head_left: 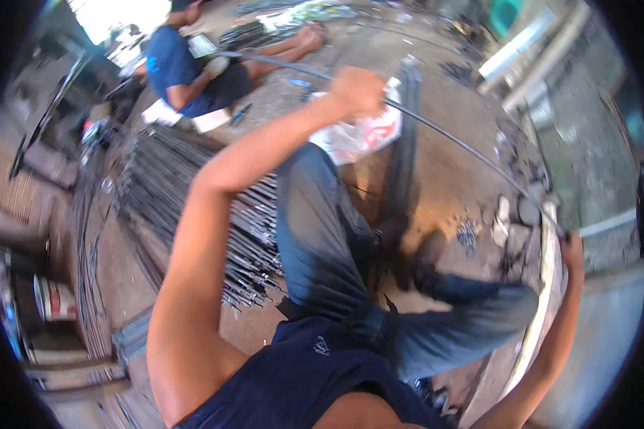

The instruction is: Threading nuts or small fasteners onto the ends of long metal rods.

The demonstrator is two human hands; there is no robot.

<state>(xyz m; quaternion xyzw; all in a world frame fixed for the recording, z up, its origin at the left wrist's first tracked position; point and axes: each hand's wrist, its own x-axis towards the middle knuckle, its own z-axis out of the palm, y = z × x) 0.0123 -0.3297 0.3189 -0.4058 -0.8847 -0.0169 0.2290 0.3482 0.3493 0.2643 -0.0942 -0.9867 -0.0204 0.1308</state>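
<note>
A long, thin dark metal rod (472,149) slants across in front of me, from the upper left down to the right. My left hand (360,91) is closed around it, raised above my bent knee with the arm stretched forward. Low at the far right, my right hand (572,252) grips the rod's near end; its fingers are partly hidden and a little blurred. Left of my leg lies a big stack of similar rods (172,179), their tips toward me. Under my left hand is a white plastic bag (354,141) with red print.
Another bundle of dark rods (408,107) lies ahead on the floor. Small metal pieces (466,236) are scattered beyond my foot. A co-worker (179,68) sits on the floor at the upper left. Beside my right arm runs a pale wooden edge (545,286); a wall stands at right.
</note>
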